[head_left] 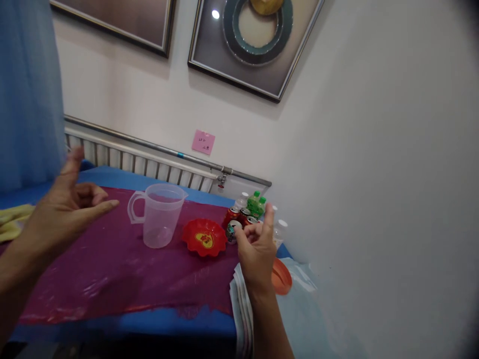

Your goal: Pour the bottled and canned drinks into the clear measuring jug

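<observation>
My left hand (63, 204) is raised at the left, thumb stretched out, one finger pointing up and the others curled, with nothing in it. To its right stands a clear plastic measuring jug (159, 224), handle towards that hand. My right hand (259, 254) is also raised, with its index finger up, its thumb apart and no object held. Behind its thumb, partly covered, is a pale can (232, 230). A red scalloped dish (204, 238) with a yellow emblem lies between the jug and this hand.
Dark red cans (231, 215) and green bottles (256, 202) cluster at the table's back right. A folded cloth (241, 309) and an orange lid-like disc (281, 277) lie by my right forearm. Yellow cloth (15, 219) is at left. A radiator (149, 167) runs behind the purple sheet (157, 284).
</observation>
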The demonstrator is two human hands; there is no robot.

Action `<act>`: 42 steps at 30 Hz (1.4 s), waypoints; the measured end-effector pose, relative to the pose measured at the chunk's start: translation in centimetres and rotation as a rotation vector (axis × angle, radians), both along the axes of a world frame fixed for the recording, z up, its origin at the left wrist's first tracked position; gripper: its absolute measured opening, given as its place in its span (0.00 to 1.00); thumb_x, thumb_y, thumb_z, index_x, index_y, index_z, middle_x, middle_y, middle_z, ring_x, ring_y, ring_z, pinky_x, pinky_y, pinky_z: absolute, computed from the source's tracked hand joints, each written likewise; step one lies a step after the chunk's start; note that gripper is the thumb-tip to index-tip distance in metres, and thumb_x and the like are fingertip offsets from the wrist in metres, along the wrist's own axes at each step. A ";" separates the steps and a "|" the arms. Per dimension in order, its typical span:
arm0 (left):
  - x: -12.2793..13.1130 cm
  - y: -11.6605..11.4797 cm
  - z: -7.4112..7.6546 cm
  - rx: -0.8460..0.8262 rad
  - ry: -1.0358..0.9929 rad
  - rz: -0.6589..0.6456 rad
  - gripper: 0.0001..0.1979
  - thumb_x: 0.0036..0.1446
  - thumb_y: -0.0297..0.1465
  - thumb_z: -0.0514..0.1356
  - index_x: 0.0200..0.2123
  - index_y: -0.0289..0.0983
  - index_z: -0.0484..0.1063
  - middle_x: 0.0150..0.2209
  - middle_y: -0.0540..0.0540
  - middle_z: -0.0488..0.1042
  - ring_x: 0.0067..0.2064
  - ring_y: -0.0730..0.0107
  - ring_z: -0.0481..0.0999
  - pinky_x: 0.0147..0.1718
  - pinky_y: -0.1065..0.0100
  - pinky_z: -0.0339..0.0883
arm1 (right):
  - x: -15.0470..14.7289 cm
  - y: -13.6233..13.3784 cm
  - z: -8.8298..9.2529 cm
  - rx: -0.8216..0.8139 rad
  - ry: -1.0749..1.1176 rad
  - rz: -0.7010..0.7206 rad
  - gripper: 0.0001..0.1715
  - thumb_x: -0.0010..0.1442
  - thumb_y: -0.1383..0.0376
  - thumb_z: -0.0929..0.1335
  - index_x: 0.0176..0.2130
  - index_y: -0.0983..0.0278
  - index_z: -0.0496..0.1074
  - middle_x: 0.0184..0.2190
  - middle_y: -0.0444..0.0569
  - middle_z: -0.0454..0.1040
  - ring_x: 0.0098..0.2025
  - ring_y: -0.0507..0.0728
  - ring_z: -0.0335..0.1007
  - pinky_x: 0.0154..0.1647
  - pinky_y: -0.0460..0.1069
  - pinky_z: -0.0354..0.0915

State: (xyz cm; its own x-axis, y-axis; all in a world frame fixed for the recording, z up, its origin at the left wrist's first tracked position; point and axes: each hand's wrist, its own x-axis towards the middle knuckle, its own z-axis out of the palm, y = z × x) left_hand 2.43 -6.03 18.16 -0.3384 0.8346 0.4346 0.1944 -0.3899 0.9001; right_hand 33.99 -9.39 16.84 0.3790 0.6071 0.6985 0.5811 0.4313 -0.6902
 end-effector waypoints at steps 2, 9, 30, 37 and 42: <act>0.2 0.3 -0.1 -0.054 -0.036 -0.082 0.64 0.29 0.38 0.70 0.68 0.58 0.40 0.20 0.59 0.61 0.18 0.77 0.60 0.15 0.78 0.57 | 0.6 1.0 -0.9 -0.099 0.021 -0.003 0.49 0.55 0.68 0.68 0.71 0.59 0.48 0.22 0.33 0.62 0.24 0.50 0.61 0.32 0.45 0.64; -1.6 1.3 -1.8 -0.015 0.031 -0.073 0.63 0.29 0.35 0.72 0.67 0.62 0.42 0.22 0.58 0.65 0.20 0.77 0.64 0.17 0.78 0.61 | 1.4 1.4 -2.0 -0.165 -0.001 -0.009 0.51 0.54 0.67 0.68 0.71 0.58 0.47 0.21 0.32 0.63 0.24 0.50 0.63 0.32 0.46 0.62; 0.4 2.7 -4.3 -0.521 0.181 0.091 0.54 0.29 0.47 0.59 0.63 0.31 0.59 0.48 0.37 0.74 0.47 0.56 0.73 0.42 0.62 0.70 | 4.0 8.4 -12.7 -0.889 -0.017 0.000 0.19 0.67 0.59 0.68 0.54 0.64 0.69 0.52 0.52 0.72 0.48 0.58 0.74 0.48 0.58 0.72; 0.6 2.0 -5.5 -0.497 0.212 0.079 0.55 0.27 0.51 0.57 0.62 0.31 0.61 0.50 0.36 0.73 0.52 0.47 0.72 0.61 0.49 0.60 | 3.1 9.3 -13.6 -0.959 0.175 0.038 0.20 0.67 0.60 0.68 0.56 0.64 0.67 0.52 0.52 0.72 0.46 0.58 0.75 0.46 0.57 0.73; 2.4 1.7 -7.9 -0.535 0.098 -0.158 0.53 0.28 0.54 0.61 0.59 0.34 0.64 0.46 0.39 0.73 0.44 0.56 0.73 0.36 0.63 0.70 | 3.6 8.7 -12.9 -0.959 0.217 0.037 0.19 0.68 0.59 0.68 0.54 0.65 0.68 0.48 0.51 0.74 0.41 0.55 0.76 0.41 0.54 0.74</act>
State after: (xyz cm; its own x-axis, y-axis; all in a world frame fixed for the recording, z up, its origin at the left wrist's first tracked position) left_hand 4.84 -4.29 10.26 -0.1710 0.9845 -0.0393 0.2632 0.0841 0.9611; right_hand 37.59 -0.69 3.96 0.4100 0.8943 -0.1792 0.3977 -0.3520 -0.8473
